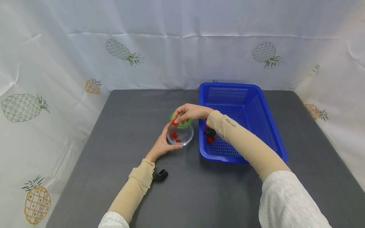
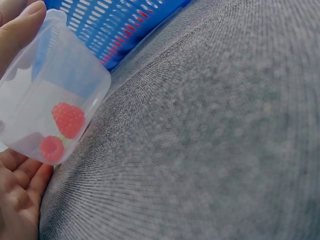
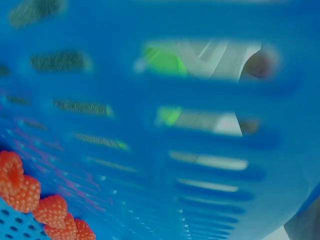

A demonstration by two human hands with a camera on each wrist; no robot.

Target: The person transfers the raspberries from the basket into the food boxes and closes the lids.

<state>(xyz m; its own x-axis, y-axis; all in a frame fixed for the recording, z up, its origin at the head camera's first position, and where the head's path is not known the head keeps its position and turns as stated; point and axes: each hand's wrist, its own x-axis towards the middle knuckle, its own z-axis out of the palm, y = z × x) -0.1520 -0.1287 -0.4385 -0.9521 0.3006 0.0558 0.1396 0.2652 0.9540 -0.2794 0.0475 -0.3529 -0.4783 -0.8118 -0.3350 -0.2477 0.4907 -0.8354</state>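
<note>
Blue basket (image 3: 110, 30), clear cup (image 2: 75, 65): raspberries (image 2: 68, 120) in both

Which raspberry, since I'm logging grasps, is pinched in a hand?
The raspberry in the right hand, by the clear plastic container's rim; two other raspberries lie inside that container, and more raspberries lie in the blue basket.

Beige, tube-shaped fabric sleeve (image 1: 248, 144), right arm: small dark lettering (image 1: 231, 123) near the wrist end, reads "Let's Slim". Single line, slanting down toward the elbow.
</note>
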